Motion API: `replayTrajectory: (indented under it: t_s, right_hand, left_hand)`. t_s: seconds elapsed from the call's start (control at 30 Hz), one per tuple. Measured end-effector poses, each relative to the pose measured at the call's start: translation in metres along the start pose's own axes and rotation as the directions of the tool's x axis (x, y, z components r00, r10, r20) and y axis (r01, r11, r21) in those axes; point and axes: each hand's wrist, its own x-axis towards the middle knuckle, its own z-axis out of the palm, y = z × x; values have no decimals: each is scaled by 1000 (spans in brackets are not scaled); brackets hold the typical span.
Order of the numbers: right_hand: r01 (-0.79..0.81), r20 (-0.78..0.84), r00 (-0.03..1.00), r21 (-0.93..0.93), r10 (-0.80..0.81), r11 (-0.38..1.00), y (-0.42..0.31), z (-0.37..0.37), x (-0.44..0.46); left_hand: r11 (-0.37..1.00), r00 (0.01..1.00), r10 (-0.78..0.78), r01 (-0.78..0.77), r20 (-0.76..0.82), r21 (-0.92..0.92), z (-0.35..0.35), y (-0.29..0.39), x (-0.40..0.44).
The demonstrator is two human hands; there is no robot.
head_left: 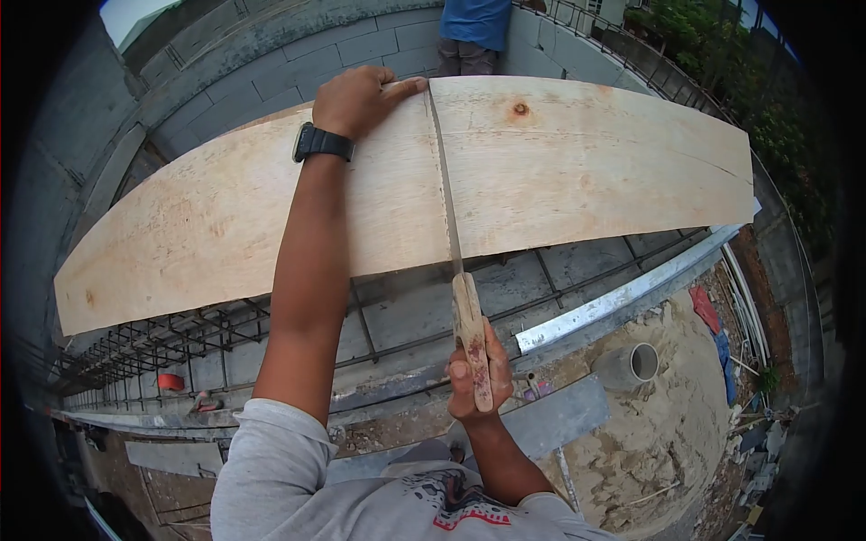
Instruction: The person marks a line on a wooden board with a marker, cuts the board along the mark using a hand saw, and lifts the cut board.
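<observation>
A long pale plywood board [595,162] lies across the view on top of steel bars. My left hand [361,101], with a dark watch on the wrist, is closed over the board's far edge, its thumb reaching toward the saw blade. My right hand [480,371] is wrapped round the worn wooden handle of a handsaw [469,316], just below the board's near edge. The saw's narrow blade runs from the handle up to the far edge, along a line across the board.
Tied steel rebar [365,320] runs beneath the board. A metal channel [622,293] lies at the right, above a sand pile [649,424] with a round bucket [631,363]. Beyond the board, a person in a blue shirt [475,22] stands by a block wall [316,63].
</observation>
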Motion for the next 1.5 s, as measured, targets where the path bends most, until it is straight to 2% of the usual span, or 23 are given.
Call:
replayTrajectory:
  t_s: [0.13,0.17,0.27,0.37,0.47,0.5,0.6,0.67,0.77,0.83,0.87,0.97,1.1,1.17,1.23,1.33,1.43,1.5]
  right_hand:
    - [-79,-31,996,26,80,997,-8,14,31]
    - [-47,-29,999,-38,46,998,-1,18,38]
    - [-27,-16,1000,-17,26,1000,-2,15,24]
    - [-135,-58,989,61,139,989,-5,-3,-8]
    - [-129,-67,988,113,137,985,-8,10,18]
    - [-84,-42,996,-16,83,996,-7,15,36]
    - [162,-23,985,-182,-169,970,-9,22,50]
    - [-61,-16,998,-55,60,997,-15,1,4]
    - [-151,-30,988,69,154,986,-23,-9,-11]
    - [-208,-30,977,74,211,975,-32,10,37]
    - [-225,-31,973,79,228,971,-35,17,55]
    - [-74,-26,997,-34,73,997,-16,21,50]
    - [-153,-36,987,80,156,985,-40,-1,9]
    - [-92,-59,994,31,93,995,-29,5,19]
    - [-246,-45,967,91,251,965,-43,17,48]
    - [-218,-15,975,62,220,974,-42,33,77]
    - [28,-59,998,-47,-31,998,-27,12,-5]
    - [73,-43,996,-54,-75,996,-20,7,-7]
  left_hand:
    - [1000,1000,6,-6,-13,-8,4,-1,0]
    - [1000,1000,-1,1,-4,-3,3,1,-1]
    - [1000,999,-26,26,48,-6,-4,6,-4]
    - [999,1000,25,-24,-16,40,3,-1,0]
    - [1000,1000,-1,1,29,3,-1,4,-3]
    - [1000,999,-20,21,33,-19,2,4,-5]
    - [999,999,-43,43,-3,-26,-1,3,7]
    - [998,999,-41,42,-30,39,5,1,5]
    - [991,991,-42,58,-131,119,12,1,8]
    - [989,995,-72,80,-67,127,7,6,4]
    - [988,996,-82,87,-45,131,4,9,4]
    - [986,994,-110,113,-26,124,0,13,5]
    - [989,992,-101,108,-71,103,4,10,12]
    - [982,990,-119,129,-80,137,12,8,8]
    - [985,990,-130,135,-46,107,11,9,2]
    - [985,989,-141,145,-47,93,5,12,1]
    - [985,989,-143,146,-39,93,15,11,4]
    - [981,984,-164,170,-64,89,7,6,13]
